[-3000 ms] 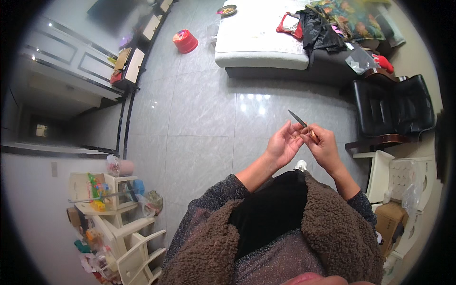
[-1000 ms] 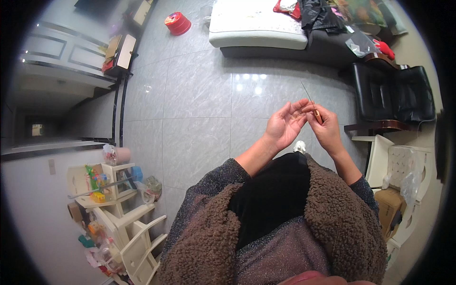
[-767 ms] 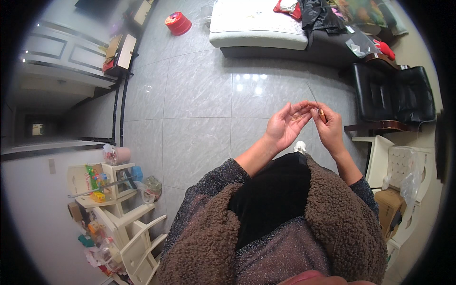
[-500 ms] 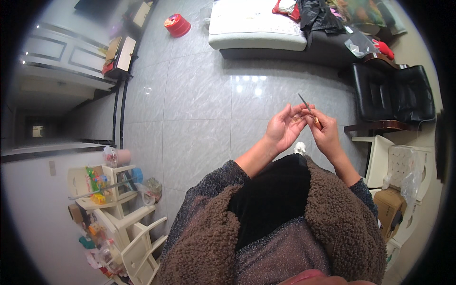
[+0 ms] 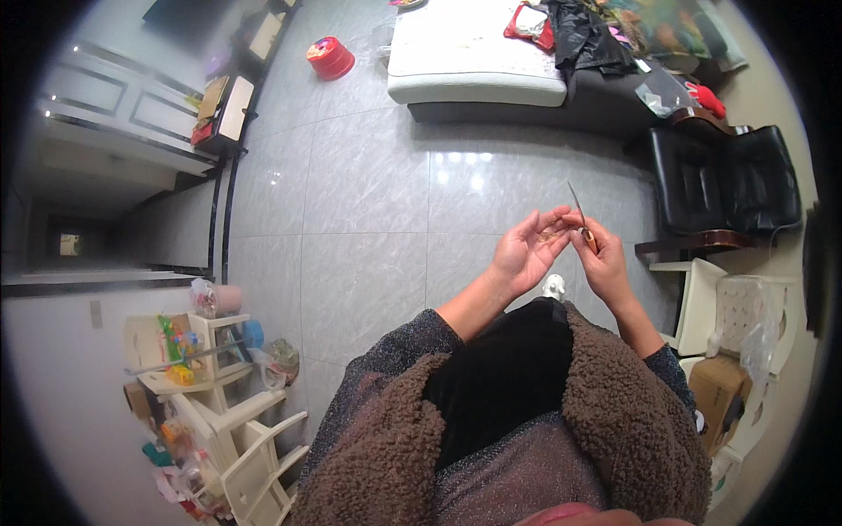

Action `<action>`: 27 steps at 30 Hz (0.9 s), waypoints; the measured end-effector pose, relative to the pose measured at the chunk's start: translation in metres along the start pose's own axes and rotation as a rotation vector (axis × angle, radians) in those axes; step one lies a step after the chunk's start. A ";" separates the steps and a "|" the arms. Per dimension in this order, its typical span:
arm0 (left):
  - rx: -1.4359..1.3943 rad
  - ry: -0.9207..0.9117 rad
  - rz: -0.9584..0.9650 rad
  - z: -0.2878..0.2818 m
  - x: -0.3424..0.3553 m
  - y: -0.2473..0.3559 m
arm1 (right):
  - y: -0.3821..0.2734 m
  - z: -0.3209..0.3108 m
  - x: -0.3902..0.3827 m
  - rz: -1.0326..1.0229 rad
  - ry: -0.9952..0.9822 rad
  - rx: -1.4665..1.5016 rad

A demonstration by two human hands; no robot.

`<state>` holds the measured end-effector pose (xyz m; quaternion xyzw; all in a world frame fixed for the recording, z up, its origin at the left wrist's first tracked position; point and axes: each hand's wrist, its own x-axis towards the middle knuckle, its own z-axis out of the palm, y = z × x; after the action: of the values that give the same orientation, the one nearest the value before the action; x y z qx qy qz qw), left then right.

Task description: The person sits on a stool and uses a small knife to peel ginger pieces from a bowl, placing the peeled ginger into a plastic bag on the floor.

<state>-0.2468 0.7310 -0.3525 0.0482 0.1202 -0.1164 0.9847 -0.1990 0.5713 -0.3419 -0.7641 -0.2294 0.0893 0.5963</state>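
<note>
One knife [image 5: 589, 237], clasped by the right hand [image 5: 607, 266], slants steeper than before; left hand [image 5: 524, 254] loosely cupped, contents unclear.

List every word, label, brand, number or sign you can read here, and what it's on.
No text is legible in this view.
Knife: no lettering can be made out.
Cardboard box: any print is too small to read.
Red-and-white package: too blurred to read.
Red tub: no readable words.

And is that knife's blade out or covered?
Out: a thin, bare blade juts past the fingers of the right hand gripping the knife.
</note>
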 end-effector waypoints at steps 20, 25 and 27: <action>0.067 0.030 -0.007 -0.008 0.001 0.007 | -0.010 -0.004 -0.013 0.159 -0.051 -0.075; 0.053 0.031 -0.055 -0.010 0.003 0.007 | -0.013 -0.001 -0.014 0.147 0.044 -0.008; 0.069 0.058 -0.055 -0.013 0.004 0.007 | -0.013 0.000 -0.014 0.113 0.041 -0.062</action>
<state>-0.2445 0.7384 -0.3650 0.0820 0.1461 -0.1462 0.9750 -0.2141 0.5678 -0.3318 -0.7955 -0.1763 0.1003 0.5710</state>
